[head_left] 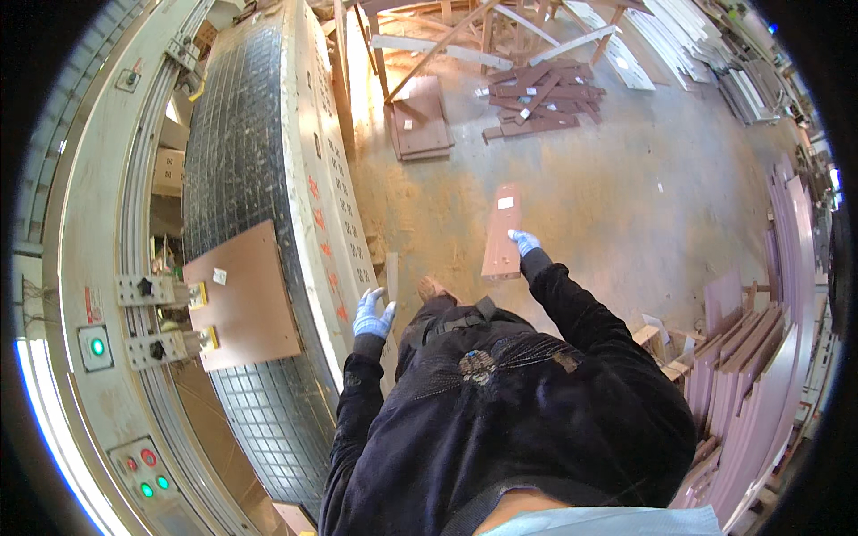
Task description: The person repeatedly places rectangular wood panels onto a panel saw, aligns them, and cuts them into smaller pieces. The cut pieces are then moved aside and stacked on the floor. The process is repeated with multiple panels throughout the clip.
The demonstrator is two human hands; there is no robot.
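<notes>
My right hand (525, 242), in a blue glove, grips the edge of a narrow brown board (502, 230) that hangs over the dusty floor ahead of me. My left hand (372, 314), also gloved in blue, is spread open at the rim of the machine table (326, 179) on my left and holds nothing. A wider brown panel (246, 299) with a small white label lies flat on the table's gridded bed, pushed against metal clamps (161, 348) at its left edge. My dark sleeves and jacket fill the lower middle of the view.
A control strip with green and red buttons (143, 469) runs along the machine's left side. Stacks of pinkish-brown boards (751, 375) lean at the right. Offcuts (545, 98) and a small panel pile (420, 121) lie on the sawdust-covered floor, beside wooden frames.
</notes>
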